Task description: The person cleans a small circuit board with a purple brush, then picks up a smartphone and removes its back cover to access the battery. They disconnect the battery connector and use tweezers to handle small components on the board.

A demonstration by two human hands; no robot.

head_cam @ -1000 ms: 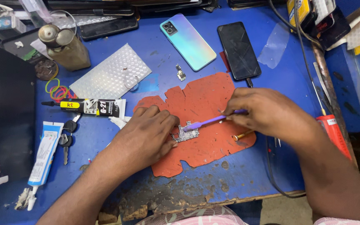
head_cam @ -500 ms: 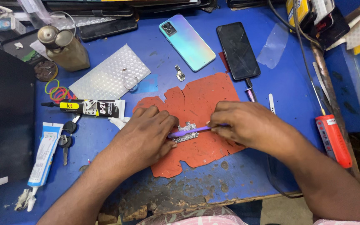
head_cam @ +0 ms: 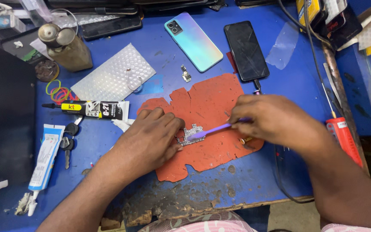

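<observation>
Head view, looking down on a blue bench [head_cam: 280,172] with a worn front edge. Left hand [head_cam: 149,139] pressed flat-ish on a red mat [head_cam: 207,107], fingers curled closed onto a small circuit board [head_cam: 187,135], pinning it at its left side. Right hand [head_cam: 275,120] closed around a purple brush [head_cam: 213,129], handle gripped between thumb and fingers, head of the brush touching the board. Board near the mat's middle, between the two hands. Just beside the right hand on the mat, a small brass part [head_cam: 244,140]. Above the mat, a pale iridescent phone [head_cam: 193,41] lying face down and, to its right, a black phone [head_cam: 246,50] lying screen up, a cable at its lower end. Between phone and mat, a tiny metal piece [head_cam: 186,76]. Left of the mat, a black glue tube [head_cam: 93,109], a bubble-wrap sheet [head_cam: 114,77], coloured rubber bands [head_cam: 59,92], keys [head_cam: 67,139] and a white tube [head_cam: 44,161]. At the far left top, a brown bottle [head_cam: 67,49]. At the right edge, a red-handled tool [head_cam: 344,137].
</observation>
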